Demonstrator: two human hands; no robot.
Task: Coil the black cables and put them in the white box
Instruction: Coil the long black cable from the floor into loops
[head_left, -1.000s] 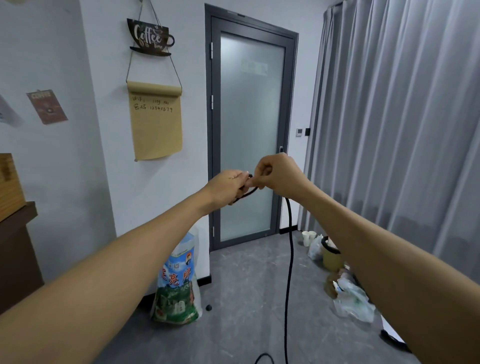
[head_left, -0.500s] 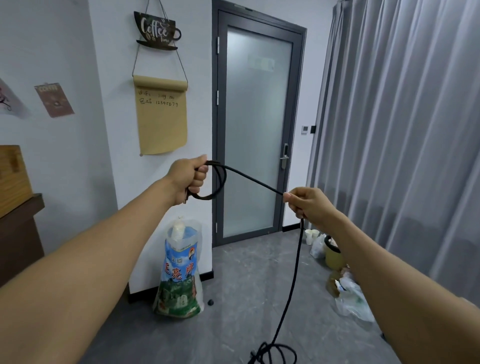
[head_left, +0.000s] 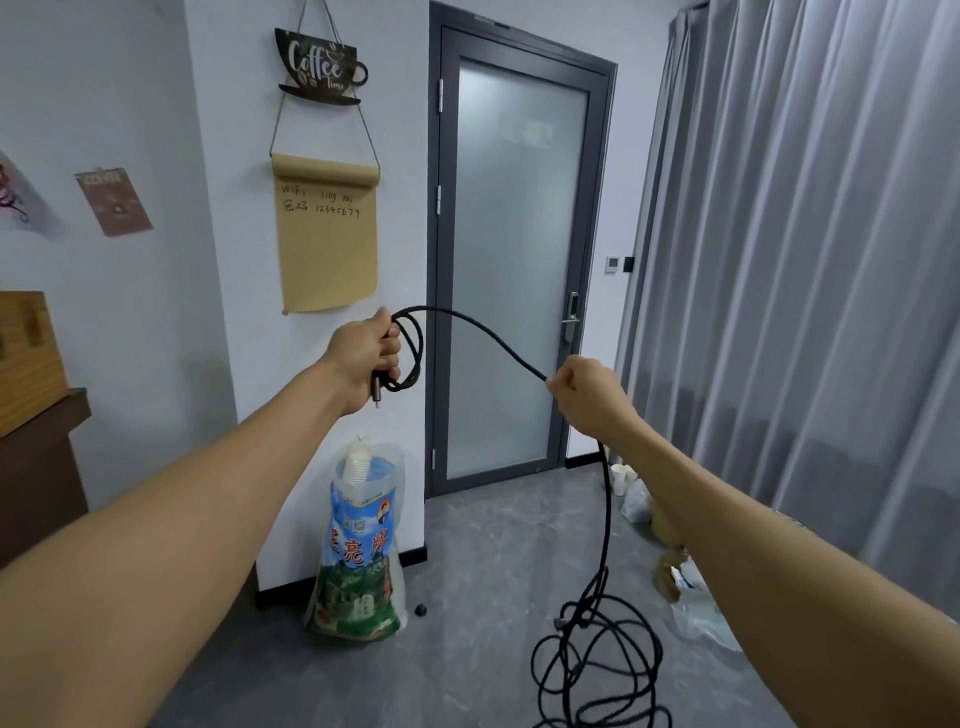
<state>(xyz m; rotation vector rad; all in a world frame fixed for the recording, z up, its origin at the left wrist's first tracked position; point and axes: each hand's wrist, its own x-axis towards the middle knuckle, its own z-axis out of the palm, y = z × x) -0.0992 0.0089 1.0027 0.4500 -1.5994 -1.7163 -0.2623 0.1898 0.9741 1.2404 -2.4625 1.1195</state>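
Long grey pleated curtains (head_left: 810, 270) are hanging across the right side of the room, from about one to four o'clock, and a tall grey-framed door with frosted glass (head_left: 514, 270) is standing at twelve o'clock. Both bare forearms are reaching forward from the lower corners, held up at roughly chest height and well apart. A long thin black cable (head_left: 483, 330) is running between the hands: it is arching from the left fist over to the right fist, then dropping down past the right wrist to a loose tangle lying on the grey floor at about five o'clock. A printed plastic sack with blue and green artwork (head_left: 361, 551) is leaning against the white wall at six o'clock, below a tan paper roll with handwriting (head_left: 327, 234) and a dark coffee-cup sign (head_left: 319, 67) at eleven o'clock. The left hand (head_left: 363, 358) is curling tightly around a few small loops of the cable, knuckles toward the camera, with the cable's metal plug poking out under the fist. The right hand (head_left: 587, 392) is closing around the cable in a fist, fingers curled and wrist slightly bent.
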